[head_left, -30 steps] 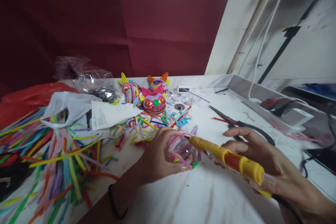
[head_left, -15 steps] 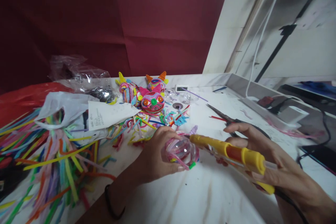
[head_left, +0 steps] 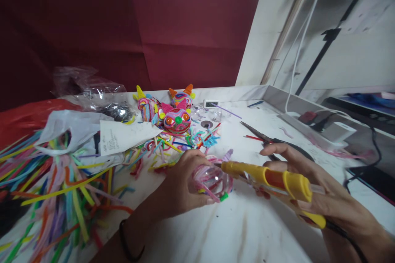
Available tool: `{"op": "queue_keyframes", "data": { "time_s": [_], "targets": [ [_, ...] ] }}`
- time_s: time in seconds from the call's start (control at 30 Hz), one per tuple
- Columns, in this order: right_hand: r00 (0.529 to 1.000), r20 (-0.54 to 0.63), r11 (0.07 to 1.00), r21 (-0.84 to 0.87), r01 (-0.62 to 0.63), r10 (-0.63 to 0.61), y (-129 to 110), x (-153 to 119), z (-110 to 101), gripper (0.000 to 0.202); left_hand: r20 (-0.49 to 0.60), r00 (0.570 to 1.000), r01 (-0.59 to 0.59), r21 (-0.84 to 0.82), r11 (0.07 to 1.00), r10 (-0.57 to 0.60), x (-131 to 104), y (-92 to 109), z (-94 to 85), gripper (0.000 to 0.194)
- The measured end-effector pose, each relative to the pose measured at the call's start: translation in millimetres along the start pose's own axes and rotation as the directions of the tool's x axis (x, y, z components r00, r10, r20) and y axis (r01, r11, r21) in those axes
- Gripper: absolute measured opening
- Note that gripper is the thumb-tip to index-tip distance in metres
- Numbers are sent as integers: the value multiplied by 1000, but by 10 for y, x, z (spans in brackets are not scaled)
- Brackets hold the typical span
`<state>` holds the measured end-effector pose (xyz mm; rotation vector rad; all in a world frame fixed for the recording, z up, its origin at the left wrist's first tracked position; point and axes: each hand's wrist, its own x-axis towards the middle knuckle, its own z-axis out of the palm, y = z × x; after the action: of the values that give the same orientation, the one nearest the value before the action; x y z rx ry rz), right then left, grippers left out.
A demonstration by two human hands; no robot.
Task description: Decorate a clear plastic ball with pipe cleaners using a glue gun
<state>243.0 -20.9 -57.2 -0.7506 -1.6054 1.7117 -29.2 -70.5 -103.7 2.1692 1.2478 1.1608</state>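
- A person's left hand (head_left: 182,181) holds a clear ball (head_left: 217,181) trimmed with pink fuzzy strips above a marble-patterned table (head_left: 228,230), fingers clamped around its left side, with the thumb along the near edge.
- To the right of the ball, the right hand (head_left: 327,201) grips a yellow glue gun (head_left: 268,176). Some fingers wrap its body, partly hidden, while the forefinger extends apart from the rest.
- The gun's dark nozzle (head_left: 217,164) points at the ball's upper rim; whether it touches cannot be told.
- A purple spiral tip (head_left: 228,155) rises from the far side of the ball, and a green piece (head_left: 224,197) sits at its near edge.
- Beyond the ball stand three colorful figures: one with pink ears (head_left: 178,120), one with a yellow horn (head_left: 148,111) and one with orange horns (head_left: 182,98).
- Cut scraps (head_left: 203,137) lie between the ball and the figures.
- Open scissors (head_left: 259,132) rest beyond the ball, to its right.
- Well to the left of the ball, long fuzzy stems (head_left: 77,197) fan out below a white bag (head_left: 68,129).
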Motion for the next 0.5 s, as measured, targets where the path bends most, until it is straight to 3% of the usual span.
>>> {"op": "queue_keyframes", "data": {
  "time_s": [0.2, 0.4, 0.5],
  "targets": [
    [988, 135, 987, -132, 94, -76, 56, 0, -87, 65, -17, 999, 29, -31, 999, -29, 11, 3, 5, 71],
    [982, 130, 974, -168, 154, -133, 115, -20, -19, 57, -8, 999, 48, -25, 999, -48, 26, 36, 2, 73],
    [989, 126, 982, -159, 103, -83, 168, -32, -8, 58, 10, 998, 57, -30, 998, -57, 21, 37, 3, 72]
  ]
}}
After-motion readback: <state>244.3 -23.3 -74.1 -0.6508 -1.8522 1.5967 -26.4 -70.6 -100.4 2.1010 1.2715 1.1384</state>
